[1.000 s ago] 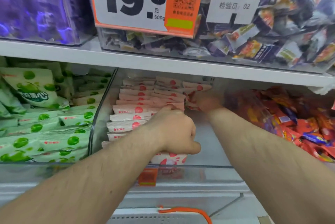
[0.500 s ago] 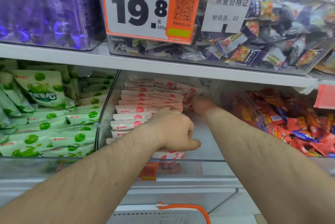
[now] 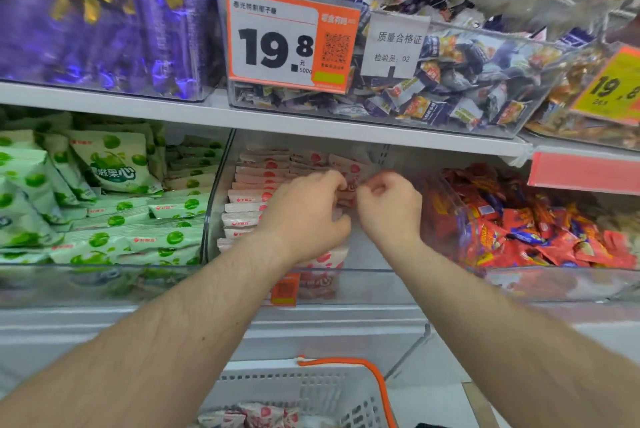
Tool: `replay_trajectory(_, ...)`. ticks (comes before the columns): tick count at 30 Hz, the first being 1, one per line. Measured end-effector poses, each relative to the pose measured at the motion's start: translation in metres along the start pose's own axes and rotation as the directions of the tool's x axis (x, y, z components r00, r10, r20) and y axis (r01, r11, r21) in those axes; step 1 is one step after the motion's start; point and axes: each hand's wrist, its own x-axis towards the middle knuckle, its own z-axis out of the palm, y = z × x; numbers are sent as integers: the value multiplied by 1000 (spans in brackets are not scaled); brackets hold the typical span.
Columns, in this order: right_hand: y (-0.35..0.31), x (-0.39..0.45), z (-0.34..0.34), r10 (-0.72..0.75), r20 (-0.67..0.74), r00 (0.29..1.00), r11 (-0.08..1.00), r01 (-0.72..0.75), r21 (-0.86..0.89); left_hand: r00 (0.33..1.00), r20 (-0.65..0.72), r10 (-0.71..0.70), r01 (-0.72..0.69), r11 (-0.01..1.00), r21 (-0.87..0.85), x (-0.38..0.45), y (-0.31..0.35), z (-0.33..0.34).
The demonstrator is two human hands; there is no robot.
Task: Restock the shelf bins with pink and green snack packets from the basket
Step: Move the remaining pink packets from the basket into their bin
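Note:
Pink snack packets (image 3: 256, 185) stand in rows in the clear middle bin (image 3: 374, 285) on the lower shelf. My left hand (image 3: 304, 216) is inside the bin with its fingers curled around pink packets at the front of the stack. Right beside it, my right hand (image 3: 388, 205) pinches the edge of pink packets between the two hands. Green snack packets (image 3: 114, 219) fill the bin to the left. Below, the white basket (image 3: 311, 389) with an orange handle (image 3: 377, 382) holds more pink packets (image 3: 256, 415).
A bin of red packets (image 3: 519, 230) stands right of the middle bin. The white shelf board (image 3: 138, 108) above carries bins of purple sweets (image 3: 97, 11) and mixed wrapped sweets (image 3: 450, 88), with a 19.8 price tag (image 3: 277, 43) hanging low over the opening.
My right hand has pulled back from the rear of the pink bin to sit beside my left hand. The view has tilted down, showing more of the basket.

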Motion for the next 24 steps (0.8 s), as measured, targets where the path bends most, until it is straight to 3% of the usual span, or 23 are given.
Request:
replay_trajectory(3, -1, -54, -11, -260, -110, 959, 952, 274, 134, 997, -53, 64, -68, 995, -79, -38, 7, -5)
replay_trajectory(5, 10, -90, -10, -390, -93, 916, 899, 401, 174, 995, -6, 101, -101, 989, -107, -71, 7, 0)
replay_trajectory(8, 41, -133, 5, -421, 97, 902, 894, 395, 209, 988, 139, 63, -42, 987, -156, -118, -8, 20)
replay_trajectory(10, 68, -154, 21, -387, 299, 872, 922, 369, 117, 949, 312, -37, 75, 991, -112, -143, -25, 40)
replay_trajectory(11, 82, -160, 32, -342, 441, 830, 931, 364, 36, 912, 400, -92, 136, 987, -84, -153, -33, 51)
replay_trajectory(13, 107, -168, 53, -141, 735, 663, 909, 381, -169, 821, 544, -175, 243, 968, -56, -172, -50, 72)
replay_trajectory(15, 132, -174, 76, 102, 880, 463, 860, 403, -312, 758, 616, -215, 310, 949, -49, -186, -65, 91)
replay_trajectory(16, 146, -180, 86, 207, 892, 402, 834, 404, -376, 737, 635, -230, 347, 936, -64, -192, -70, 98)
replay_trajectory(17, 162, -187, 95, 305, 876, 373, 803, 394, -448, 718, 651, -246, 384, 920, -76, -197, -75, 105)
replay_trajectory(20, 206, -214, 116, 492, 777, 393, 626, 461, -629, 667, 694, -270, 444, 892, -80, -207, -84, 120)
replay_trajectory(22, 225, -233, 124, 531, 755, 384, 442, 635, -634, 642, 717, -272, 462, 884, -78, -210, -89, 129)
replay_trajectory(24, 240, -250, 129, 524, 767, 370, 332, 740, -585, 633, 725, -271, 463, 883, -75, -213, -91, 135)
